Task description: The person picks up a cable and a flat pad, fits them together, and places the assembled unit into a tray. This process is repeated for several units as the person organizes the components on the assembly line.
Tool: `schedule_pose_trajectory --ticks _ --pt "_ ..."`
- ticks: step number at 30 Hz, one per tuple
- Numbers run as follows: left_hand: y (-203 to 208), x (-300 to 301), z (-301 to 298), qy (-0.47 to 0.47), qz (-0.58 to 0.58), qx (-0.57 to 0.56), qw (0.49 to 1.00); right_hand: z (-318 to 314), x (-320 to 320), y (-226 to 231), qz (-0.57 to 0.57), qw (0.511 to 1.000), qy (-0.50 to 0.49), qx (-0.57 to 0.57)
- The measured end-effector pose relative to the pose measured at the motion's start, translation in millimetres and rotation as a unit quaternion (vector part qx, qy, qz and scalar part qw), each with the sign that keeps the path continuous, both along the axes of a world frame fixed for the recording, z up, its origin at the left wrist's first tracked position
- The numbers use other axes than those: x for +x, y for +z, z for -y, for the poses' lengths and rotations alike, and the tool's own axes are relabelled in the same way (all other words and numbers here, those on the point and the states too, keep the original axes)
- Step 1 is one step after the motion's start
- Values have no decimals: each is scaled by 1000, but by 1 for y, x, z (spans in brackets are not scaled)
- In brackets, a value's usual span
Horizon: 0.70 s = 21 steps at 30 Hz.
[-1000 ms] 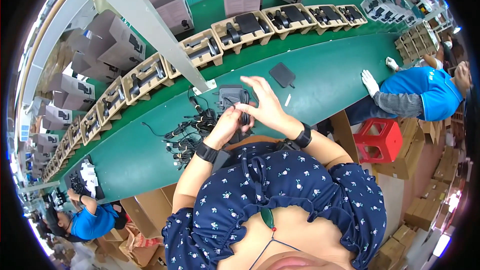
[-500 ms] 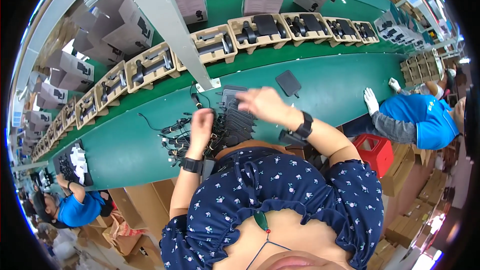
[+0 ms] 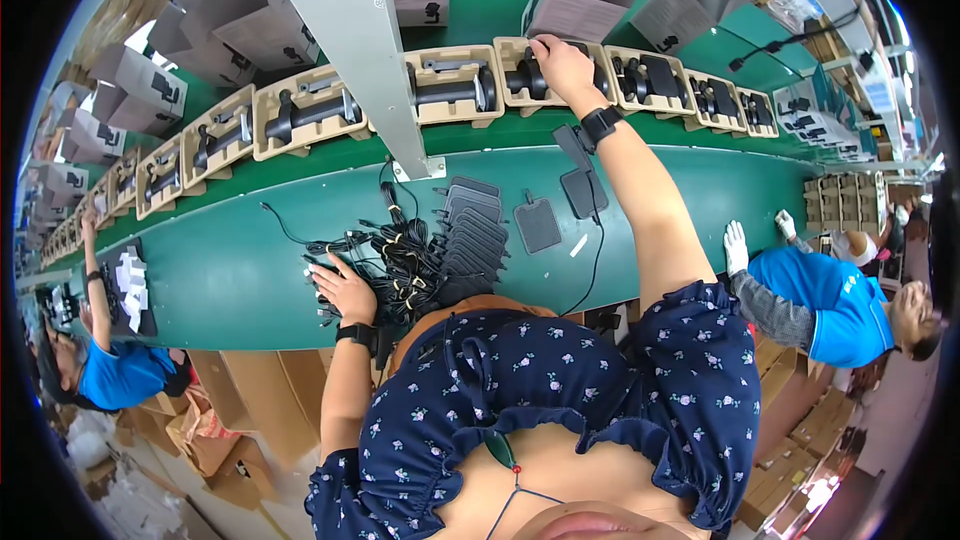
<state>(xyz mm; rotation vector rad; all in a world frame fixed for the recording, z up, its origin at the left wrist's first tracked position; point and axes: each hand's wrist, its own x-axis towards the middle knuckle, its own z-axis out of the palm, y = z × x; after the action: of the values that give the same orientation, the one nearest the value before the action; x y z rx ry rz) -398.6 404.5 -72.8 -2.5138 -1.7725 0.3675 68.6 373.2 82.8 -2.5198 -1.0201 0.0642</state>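
The head view showed a smooth green bench (image 3: 220, 260) curving across the frame, with a flat-sided grey metal post (image 3: 335, 5) standing at its far edge. Behind ran a row of fawn trays (image 3: 310, 145) with flared walls and the dull look of moulded pulp. One of them, the reached-into tray (image 3: 520, 100), held dark, rounded parts (image 3: 520, 78), partly hidden by fingers. The step in hand appeared to be work inside that tray; the next move there seemed to call for fingertip control between its raised walls.

Nearer the body lay a tangled heap of thin black cables (image 3: 402, 265), and just right of it overlapping flat dark pads (image 3: 472, 240) with rounded corners.

The right hand (image 3: 565, 68) bent narrowly down into the tray; whether it gripped anything could not be told. The left hand (image 3: 343, 292) lay flattened, fingers apart, at the heap's left edge, with no grasp visible. Smallest was a thin white slip (image 3: 579, 245) beside two separate pads.
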Motion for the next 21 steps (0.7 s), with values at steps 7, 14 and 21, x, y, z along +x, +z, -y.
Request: schedule_pose_trajectory --ticks 7,14,21 --pt "-3 -3 -4 12 -9 -15 1000 -18 9 -37 43 983 88 -158" --pt "2 -4 -7 22 -31 -33 999 -55 16 -70 -51 998 -32 1" --pt "0 -7 -13 -13 -16 12 1000 -64 -1 -123 140 975 -25 171"
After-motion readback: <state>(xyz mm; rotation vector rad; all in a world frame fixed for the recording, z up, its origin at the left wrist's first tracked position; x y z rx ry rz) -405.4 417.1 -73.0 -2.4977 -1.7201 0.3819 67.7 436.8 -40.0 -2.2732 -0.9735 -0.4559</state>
